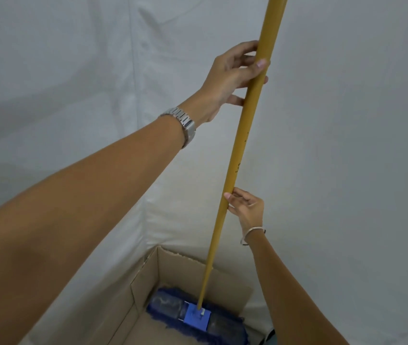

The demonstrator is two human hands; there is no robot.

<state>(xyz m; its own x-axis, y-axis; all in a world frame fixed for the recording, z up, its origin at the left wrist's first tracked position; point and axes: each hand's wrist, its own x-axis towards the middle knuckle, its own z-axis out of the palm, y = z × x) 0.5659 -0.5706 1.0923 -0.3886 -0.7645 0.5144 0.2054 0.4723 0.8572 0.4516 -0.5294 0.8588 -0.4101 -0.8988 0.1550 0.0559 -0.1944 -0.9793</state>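
You are setting the one mop (195, 318) into the one cardboard box (145, 277). Its blue head (168, 310) lies on the box's floor near the far wall, with the yellow handle (241, 145) rising steeply. Your left hand (230, 75) curls round the handle high up, and your right hand (249, 207) pinches it lightly lower down. The next move is probably to lean the handle somewhere steady before loosening both hands.

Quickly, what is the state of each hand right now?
Left hand: fingers curled around the yellow mop handle, high up.
Right hand: thumb and fingers hold the same handle, lower down.
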